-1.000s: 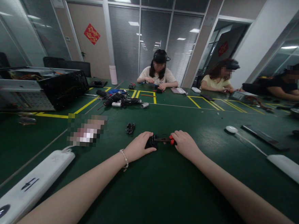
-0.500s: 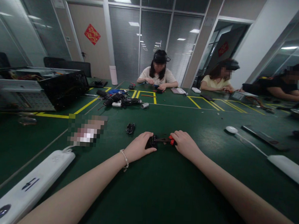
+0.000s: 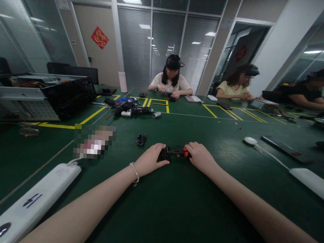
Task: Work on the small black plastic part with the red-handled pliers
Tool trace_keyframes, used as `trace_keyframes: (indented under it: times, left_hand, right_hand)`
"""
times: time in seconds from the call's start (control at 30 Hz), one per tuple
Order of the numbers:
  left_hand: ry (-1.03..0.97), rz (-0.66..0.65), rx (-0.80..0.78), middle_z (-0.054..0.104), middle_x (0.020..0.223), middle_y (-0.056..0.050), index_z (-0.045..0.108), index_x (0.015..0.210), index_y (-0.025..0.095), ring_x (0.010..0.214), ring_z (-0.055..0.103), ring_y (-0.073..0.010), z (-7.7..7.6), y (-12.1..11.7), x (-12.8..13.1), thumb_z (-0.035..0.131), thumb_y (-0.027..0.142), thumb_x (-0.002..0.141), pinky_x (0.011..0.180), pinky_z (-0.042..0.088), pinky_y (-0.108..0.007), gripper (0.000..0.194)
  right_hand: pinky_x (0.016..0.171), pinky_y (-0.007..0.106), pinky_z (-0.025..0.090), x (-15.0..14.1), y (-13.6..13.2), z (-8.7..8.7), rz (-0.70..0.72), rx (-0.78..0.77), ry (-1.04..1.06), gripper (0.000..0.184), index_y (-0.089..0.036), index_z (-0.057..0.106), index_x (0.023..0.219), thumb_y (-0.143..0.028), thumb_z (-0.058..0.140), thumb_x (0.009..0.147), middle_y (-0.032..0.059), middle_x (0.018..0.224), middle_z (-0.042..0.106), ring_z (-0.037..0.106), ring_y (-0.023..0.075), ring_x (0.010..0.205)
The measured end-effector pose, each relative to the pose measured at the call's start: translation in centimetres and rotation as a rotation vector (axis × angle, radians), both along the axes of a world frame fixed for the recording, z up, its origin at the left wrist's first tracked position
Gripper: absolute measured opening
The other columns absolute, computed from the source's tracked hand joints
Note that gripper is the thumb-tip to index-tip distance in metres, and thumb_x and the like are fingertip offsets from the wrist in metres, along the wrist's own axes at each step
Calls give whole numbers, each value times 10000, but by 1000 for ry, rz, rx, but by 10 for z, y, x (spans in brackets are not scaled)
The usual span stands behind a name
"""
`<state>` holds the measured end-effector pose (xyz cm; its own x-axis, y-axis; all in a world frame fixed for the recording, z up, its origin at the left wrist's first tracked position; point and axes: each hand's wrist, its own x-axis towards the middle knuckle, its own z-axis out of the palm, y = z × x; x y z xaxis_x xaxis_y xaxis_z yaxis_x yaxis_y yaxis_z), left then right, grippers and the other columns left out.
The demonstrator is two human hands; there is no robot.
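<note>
In the middle of the green table, my left hand (image 3: 150, 158) is closed around a small black plastic part (image 3: 165, 154), with the thumb along its near side. My right hand (image 3: 200, 153) grips the red handles of a pair of pliers (image 3: 178, 152). The pliers lie sideways, their dark jaws pointing left and reaching the black part. Whether the jaws pinch anything is too small to tell. A similar black part (image 3: 141, 139) rests on the table to the left of my left hand.
A white power strip (image 3: 31, 201) lies at left, another (image 3: 311, 181) at right. Beyond my hands is a heap of tools and cables (image 3: 128, 107). An open computer case (image 3: 41, 96) stands at far left. A dark phone-like slab (image 3: 286, 148) lies at right. Several people sit across the table.
</note>
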<state>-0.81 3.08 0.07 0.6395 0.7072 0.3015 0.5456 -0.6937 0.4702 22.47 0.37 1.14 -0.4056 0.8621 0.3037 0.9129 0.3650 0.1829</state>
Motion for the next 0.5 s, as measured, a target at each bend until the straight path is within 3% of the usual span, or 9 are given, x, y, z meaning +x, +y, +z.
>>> trace_keyframes:
  times: [0.5]
  left_hand:
    - [-4, -3, 42, 469, 1168, -98, 380, 1181, 164, 1066, 459, -230, -4, 1, 1, 560, 425, 738, 922, 363, -365, 545]
  right_hand:
    - [711, 323, 408, -1, 0, -2, 34, 62, -38, 349, -117, 543, 974, -59, 527, 631, 105, 958, 529, 485, 208, 827]
